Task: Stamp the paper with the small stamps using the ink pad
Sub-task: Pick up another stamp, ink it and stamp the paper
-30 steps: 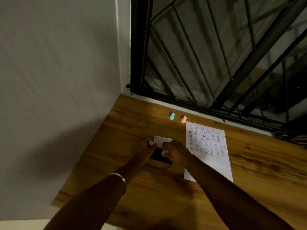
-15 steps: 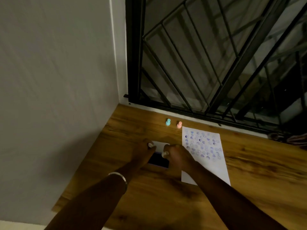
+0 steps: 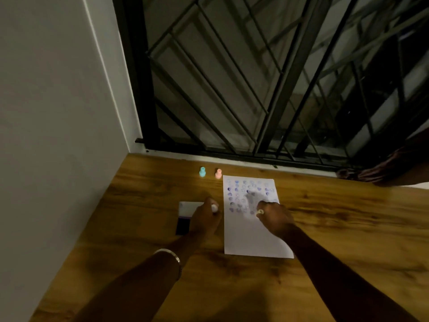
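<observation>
Head view, dim light. Landmark: the white paper (image 3: 253,238), lying flat on the wooden table (image 3: 348,228), long side running away from the person. Its far half carries rows of purple-blue stamp marks; its near half is blank.

Right hand (image 3: 276,219) is over the paper's middle, at the near edge of the printed rows. Fingers are curled together around a small pale stamp (image 3: 259,212), which shows at the thumb side of the fist. Whether the stamp face touches the sheet cannot be told; a soft shadow lies on the paper just beyond the hand.

Left hand (image 3: 204,219) is just left of the paper, off the sheet. Fingers are closed on a second small stamp, a white one (image 3: 214,208), whose tip shows at the knuckles nearest the paper's left edge. A metal bangle (image 3: 169,254) sits on that wrist.

Ink pad (image 3: 185,217) lies left of the paper, partly hidden under the left hand: open case, white lid on the far side, dark pad on the near side.

Beyond the paper's far left corner two spare stamps stand upright, apart from each other: a teal stamp (image 3: 202,171) further left, a pink stamp (image 3: 218,173) just beside the corner, not on the sheet.

Black window grille (image 3: 255,89) rises past the paper's far edge; a grey wall (image 3: 58,112) stands well to its left.
</observation>
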Action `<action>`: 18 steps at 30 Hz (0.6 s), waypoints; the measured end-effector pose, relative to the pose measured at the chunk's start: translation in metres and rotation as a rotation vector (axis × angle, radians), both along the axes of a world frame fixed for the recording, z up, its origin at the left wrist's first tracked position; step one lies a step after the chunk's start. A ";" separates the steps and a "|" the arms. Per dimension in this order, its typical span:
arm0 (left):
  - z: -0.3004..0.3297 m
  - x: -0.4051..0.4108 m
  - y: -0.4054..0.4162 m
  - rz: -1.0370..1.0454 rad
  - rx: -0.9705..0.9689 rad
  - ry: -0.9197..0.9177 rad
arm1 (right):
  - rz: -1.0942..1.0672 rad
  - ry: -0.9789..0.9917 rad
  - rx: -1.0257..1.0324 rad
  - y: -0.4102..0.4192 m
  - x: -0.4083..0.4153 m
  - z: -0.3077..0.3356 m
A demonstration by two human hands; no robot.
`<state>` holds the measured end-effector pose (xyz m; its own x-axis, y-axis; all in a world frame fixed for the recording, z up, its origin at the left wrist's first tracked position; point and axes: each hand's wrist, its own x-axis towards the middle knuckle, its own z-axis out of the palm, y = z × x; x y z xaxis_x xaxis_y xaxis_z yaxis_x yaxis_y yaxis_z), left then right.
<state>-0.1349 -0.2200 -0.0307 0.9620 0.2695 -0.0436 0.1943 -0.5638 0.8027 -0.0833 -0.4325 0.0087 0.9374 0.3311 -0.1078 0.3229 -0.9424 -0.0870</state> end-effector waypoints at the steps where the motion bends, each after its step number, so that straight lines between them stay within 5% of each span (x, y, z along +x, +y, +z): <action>1: 0.000 0.003 -0.005 -0.016 -0.005 0.011 | -0.026 -0.001 -0.002 -0.008 0.003 -0.002; 18: -0.015 0.031 -0.042 -0.092 0.001 0.033 | -0.129 0.033 0.016 -0.056 0.027 -0.024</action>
<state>-0.1035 -0.2622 -0.0452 0.9808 0.1797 -0.0754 0.1678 -0.5817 0.7959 -0.0560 -0.4880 -0.0149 0.9684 0.2101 -0.1347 0.1959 -0.9743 -0.1110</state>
